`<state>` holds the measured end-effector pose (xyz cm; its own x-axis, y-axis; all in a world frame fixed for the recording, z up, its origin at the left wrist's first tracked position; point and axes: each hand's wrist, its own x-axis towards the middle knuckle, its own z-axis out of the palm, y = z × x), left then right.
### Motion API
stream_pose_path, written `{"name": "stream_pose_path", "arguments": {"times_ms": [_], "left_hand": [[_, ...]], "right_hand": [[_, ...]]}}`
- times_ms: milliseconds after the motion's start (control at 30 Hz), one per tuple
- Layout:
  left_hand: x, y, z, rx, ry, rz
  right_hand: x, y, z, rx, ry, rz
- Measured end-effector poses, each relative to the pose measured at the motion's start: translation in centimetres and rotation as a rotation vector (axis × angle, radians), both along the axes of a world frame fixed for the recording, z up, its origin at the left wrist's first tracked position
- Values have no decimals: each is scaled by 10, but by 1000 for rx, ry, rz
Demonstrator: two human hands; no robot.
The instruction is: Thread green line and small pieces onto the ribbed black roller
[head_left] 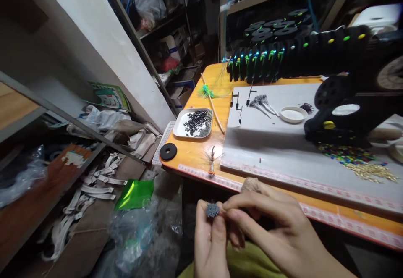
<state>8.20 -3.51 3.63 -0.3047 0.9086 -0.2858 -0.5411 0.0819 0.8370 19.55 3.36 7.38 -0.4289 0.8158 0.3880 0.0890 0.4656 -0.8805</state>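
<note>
A small bundle with a knobbly grey-blue tip pokes up between the thumb and fingers of my left hand, which is closed round it. My right hand meets the left just beside the bundle, thumb and forefinger pinched together. Whatever lies in that pinch is hidden or too fine to make out. Ahead of both hands, near the table edge, a small wire piece with an orange base lies on the wood. A white tray of black and grey small parts stands further left.
A grey board covers much of the table; on it are a white dish, silvery bundles and gold pieces. A black machine with thread spools rises at right. A black ring sits at the left corner.
</note>
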Motion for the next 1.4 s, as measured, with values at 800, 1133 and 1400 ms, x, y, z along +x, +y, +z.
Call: {"name": "stream_pose_path", "arguments": {"times_ms": [800, 1133, 1400], "left_hand": [[10, 10, -6, 439, 452, 309], [5, 20, -10, 674, 716, 446], [5, 18, -11, 638, 670, 390]], "right_hand": [[10, -4, -11, 241, -77, -18], [16, -7, -12, 296, -143, -24], [20, -7, -5, 256, -125, -35]]}}
